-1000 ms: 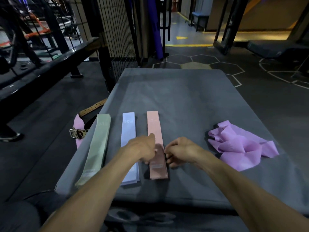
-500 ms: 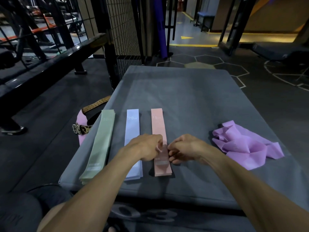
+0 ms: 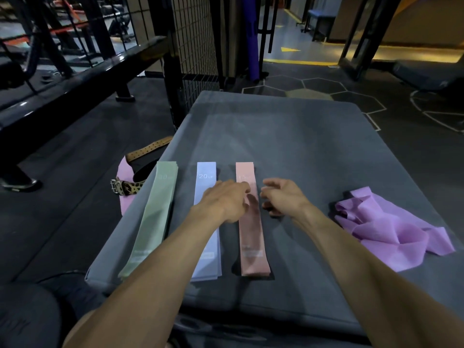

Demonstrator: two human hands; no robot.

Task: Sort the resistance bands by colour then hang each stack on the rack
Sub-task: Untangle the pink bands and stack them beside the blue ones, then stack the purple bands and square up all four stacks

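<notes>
Grey padded platform (image 3: 288, 136) taken as landmark; all places given relative to it.

Three flat stacks of bands laid lengthwise and parallel on near-left part of platform, apart from one another:
- green stack (image 3: 153, 217), closest to left edge, near end reaching front-left corner, pale printing near far end, digits not legible.
- blue stack (image 3: 206, 172), middle of the three, marked "20" near far end, mid-length covered by left forearm.
- pink stack (image 3: 251, 237), rightmost of the three, roughly at platform's centre line, faint number near far end, not legible.

Crumpled purple band (image 3: 391, 227) lying loose near right edge of platform, well apart from the three stacks.

Left hand (image 3: 226, 199) over gap between blue and pink stacks, fingers bent, tips at left edge of pink stack. Contact likely; whether anything is pinched cannot be told, fingertips hidden under the hand.

Right hand (image 3: 281, 197) just right of pink stack, above platform surface, fingers loosely spread and relaxed, nothing held. Not touching the stack.

Off platform's left edge, on dark floor: leopard-print belt (image 3: 130, 188) with metal buckle, tan perforated belt (image 3: 148, 149), pink strip (image 3: 125, 172) beneath them. Black wire-mesh panel (image 3: 195, 46) standing beyond platform's far-left corner.
</notes>
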